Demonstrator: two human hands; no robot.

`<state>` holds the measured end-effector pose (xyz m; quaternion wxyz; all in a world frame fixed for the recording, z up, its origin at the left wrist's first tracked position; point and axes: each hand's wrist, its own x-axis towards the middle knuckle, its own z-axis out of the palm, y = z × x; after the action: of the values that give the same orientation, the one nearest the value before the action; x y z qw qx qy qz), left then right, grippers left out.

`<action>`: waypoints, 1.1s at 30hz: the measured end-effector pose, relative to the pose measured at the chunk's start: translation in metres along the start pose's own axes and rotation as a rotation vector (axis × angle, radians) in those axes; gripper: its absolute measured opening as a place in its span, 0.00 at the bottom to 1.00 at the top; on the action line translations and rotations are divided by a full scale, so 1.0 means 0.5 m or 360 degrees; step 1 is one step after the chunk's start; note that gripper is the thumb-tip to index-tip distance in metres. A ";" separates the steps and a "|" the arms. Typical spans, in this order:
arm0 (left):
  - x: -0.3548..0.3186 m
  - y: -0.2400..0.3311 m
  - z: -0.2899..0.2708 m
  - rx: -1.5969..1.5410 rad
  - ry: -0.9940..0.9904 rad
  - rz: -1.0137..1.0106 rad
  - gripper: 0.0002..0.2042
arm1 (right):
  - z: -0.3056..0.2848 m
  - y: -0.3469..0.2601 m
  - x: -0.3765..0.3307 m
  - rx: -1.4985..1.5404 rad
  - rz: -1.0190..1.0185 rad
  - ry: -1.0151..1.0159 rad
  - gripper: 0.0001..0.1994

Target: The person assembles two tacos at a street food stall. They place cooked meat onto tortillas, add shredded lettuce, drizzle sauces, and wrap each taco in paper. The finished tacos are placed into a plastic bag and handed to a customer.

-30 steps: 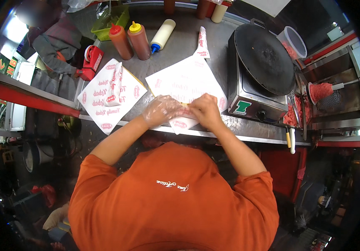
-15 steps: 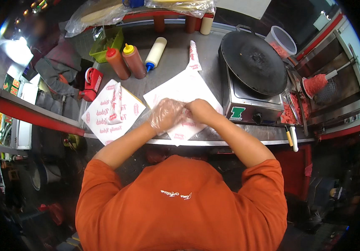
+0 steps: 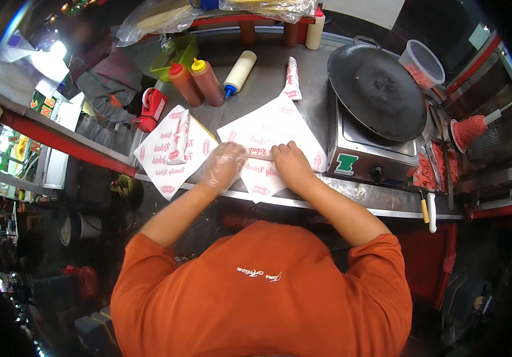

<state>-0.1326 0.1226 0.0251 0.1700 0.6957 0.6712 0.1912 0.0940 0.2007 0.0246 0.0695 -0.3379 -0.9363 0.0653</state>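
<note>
On the metal counter lies a white wrapping paper (image 3: pixel 292 128) with red print, set corner-wise. A narrow paper roll (image 3: pixel 259 157) runs across its near half, between my hands. My left hand (image 3: pixel 225 166), in a clear plastic glove, grips the roll's left end with bent fingers. My bare right hand (image 3: pixel 292 166) has its fingers curled over the right end. What is inside the roll is hidden. To the left, a finished paper-wrapped roll (image 3: pixel 178 137) rests on a stack of printed papers (image 3: pixel 164 160). Another wrapped roll (image 3: pixel 292 80) lies beyond the paper's far corner.
At right stands a black griddle pan (image 3: pixel 378 89) on a gas stove (image 3: pixel 375 157), beside red meat shavings (image 3: pixel 428 169) and two knife handles (image 3: pixel 428 211). Sauce bottles (image 3: pixel 208 83), a green basket (image 3: pixel 178 56) and a red tape dispenser (image 3: pixel 150 110) stand far left. Someone in grey (image 3: pixel 113 83) is beyond.
My hands have moved apart along the roll, showing more of it between them. My right fingers have loosened from a tight fist. The whole view has shifted slightly.
</note>
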 end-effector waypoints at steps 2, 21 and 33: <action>-0.032 -0.008 0.029 -0.1300 -0.0189 -0.0770 0.14 | 0.000 -0.004 -0.008 0.0131 -0.0047 0.0058 0.13; -0.011 -0.061 0.027 0.0147 -0.0202 0.0700 0.18 | 0.007 -0.051 -0.050 0.0219 -0.0240 0.0331 0.14; 0.107 -0.126 0.028 0.0042 -0.0023 0.0990 0.20 | 0.013 0.000 0.050 -0.0011 0.0127 0.0377 0.13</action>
<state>-0.1792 0.1789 -0.0160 0.0991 0.8713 0.4272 0.2203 0.0737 0.2161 0.0202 0.1760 -0.3804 -0.9076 0.0243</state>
